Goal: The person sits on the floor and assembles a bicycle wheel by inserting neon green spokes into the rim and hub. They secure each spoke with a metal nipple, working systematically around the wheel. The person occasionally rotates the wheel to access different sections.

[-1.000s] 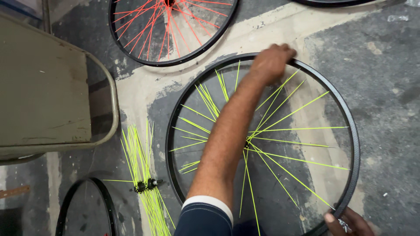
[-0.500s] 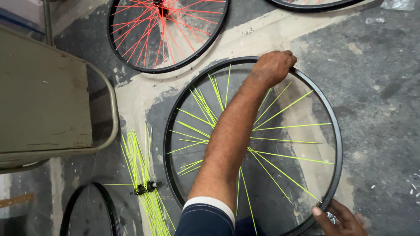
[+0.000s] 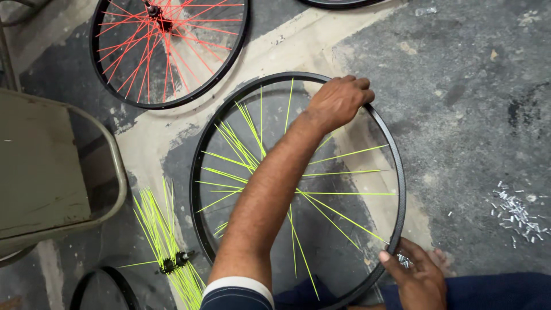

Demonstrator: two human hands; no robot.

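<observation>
Black rim w/ yellow-green spokes [image 3: 198, 172] is lying flat on the concrete floor [image 3: 459, 115], mid-frame. Left of the rim, a loose hub w/ a fan of yellow spokes [image 3: 166, 241] is resting beside a metal chair frame [image 3: 117, 172]; up-left, a red-spoked wheel [image 3: 166, 46] is lying flat. Left hand [image 3: 338, 103] is reaching across, fingers curled over the rim's far edge. Right hand [image 3: 416, 275] is pinching small silver nipples at the near edge. Right of the rim, more nipples [image 3: 516, 212] are lying scattered.
</observation>
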